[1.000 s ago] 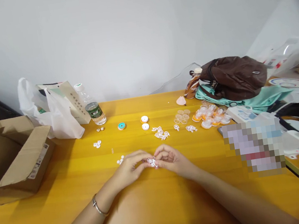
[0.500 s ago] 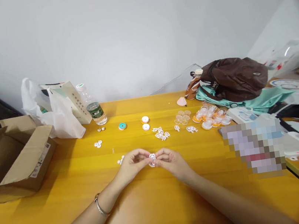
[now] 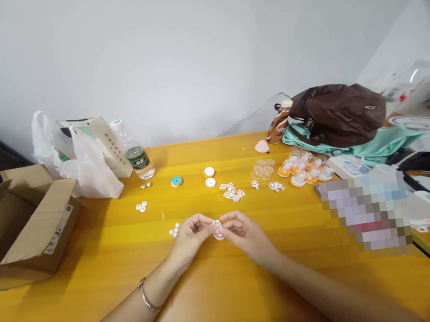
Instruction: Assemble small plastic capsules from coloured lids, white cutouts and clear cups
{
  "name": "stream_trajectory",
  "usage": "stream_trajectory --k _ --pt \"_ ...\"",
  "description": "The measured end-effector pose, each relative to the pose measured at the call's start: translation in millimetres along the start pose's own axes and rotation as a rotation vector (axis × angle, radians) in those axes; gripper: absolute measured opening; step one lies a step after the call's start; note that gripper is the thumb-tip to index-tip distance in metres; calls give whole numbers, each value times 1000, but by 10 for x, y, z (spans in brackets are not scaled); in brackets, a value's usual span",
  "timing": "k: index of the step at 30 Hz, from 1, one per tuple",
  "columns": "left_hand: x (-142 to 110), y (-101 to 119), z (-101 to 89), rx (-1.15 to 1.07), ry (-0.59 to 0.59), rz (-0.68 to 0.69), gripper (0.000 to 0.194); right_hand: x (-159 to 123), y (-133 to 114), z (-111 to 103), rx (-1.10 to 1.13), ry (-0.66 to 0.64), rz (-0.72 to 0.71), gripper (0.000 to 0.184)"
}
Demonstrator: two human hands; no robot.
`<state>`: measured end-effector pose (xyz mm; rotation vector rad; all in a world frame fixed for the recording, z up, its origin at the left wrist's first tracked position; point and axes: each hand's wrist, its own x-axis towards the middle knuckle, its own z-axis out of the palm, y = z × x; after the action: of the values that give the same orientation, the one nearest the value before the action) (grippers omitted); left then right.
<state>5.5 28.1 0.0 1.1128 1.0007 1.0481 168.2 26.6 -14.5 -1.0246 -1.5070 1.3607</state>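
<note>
Between the fingertips of both hands is a small white perforated plastic piece [image 3: 218, 229], with a rounded edge showing below it. My left hand [image 3: 190, 241] pinches its left side, and my right hand [image 3: 249, 235] grips the right side with thumb and fingers closed. The fingers cover part of it. Beyond the hands lie similar white perforated pieces [image 3: 234, 193]. Small white discs [image 3: 175, 230] are just left of my left hand. Farther back sit two white round parts [image 3: 210, 177] and a teal-centred round part [image 3: 176, 181].
On the left stand an open cardboard box [image 3: 53, 228], a white plastic bag [image 3: 95, 171] and a water bottle [image 3: 139, 159]. To the right are clear round covers [image 3: 263, 169], clear-and-orange round cases [image 3: 305, 166], a brown bag [image 3: 343, 115] and a blurred-out flat item [image 3: 364, 216].
The white piece has turned slightly between my fingertips, and my right fingers have shifted a little on it. My left hand has moved slightly right, showing more of the white discs.
</note>
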Motion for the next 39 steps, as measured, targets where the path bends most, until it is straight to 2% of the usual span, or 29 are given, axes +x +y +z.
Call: stream_trajectory --k 3,6,8,10,12,15,18,20,23,26,29,32,36,39 --pt "-9 -4 1 -35 42 -14 20 -59 -19 -1 -326 26 -218 42" --pt "-32 9 25 -56 17 -22 20 -95 -5 -5 -524 -17 -350 26" --pt "-44 28 36 -51 -15 -16 21 -91 15 -3 -531 -15 -344 20" --pt "-43 52 28 -13 -49 4 21 -67 32 3 -426 13 -275 21" --pt "-20 74 -4 61 -44 46 21 -33 40 12 -207 36 -163 23" --pt "71 93 -77 219 49 134 21 2 44 27 159 45 26 25" --pt "237 87 -149 448 102 213 21 -18 53 59 366 37 154 27" --pt "383 77 -176 654 39 275 20 -57 60 94 430 10 196 27" --pt "628 60 -155 933 -148 419 19 -113 59 148 457 -49 217 29" --pt "855 17 -72 1071 -212 549 24 -131 50 169 461 -77 214 30" --pt "1003 -64 12 1076 -236 577 22 -114 51 152 467 -70 208 29" --pt "1047 -144 41 1032 -232 558 18 -92 64 129 467 -67 199 29" --pt "988 -178 -1 917 -183 506 15 -84 65 120 470 -56 213 29" --pt "874 -135 -77 796 -111 438 21 -86 36 110 488 -37 225 29"
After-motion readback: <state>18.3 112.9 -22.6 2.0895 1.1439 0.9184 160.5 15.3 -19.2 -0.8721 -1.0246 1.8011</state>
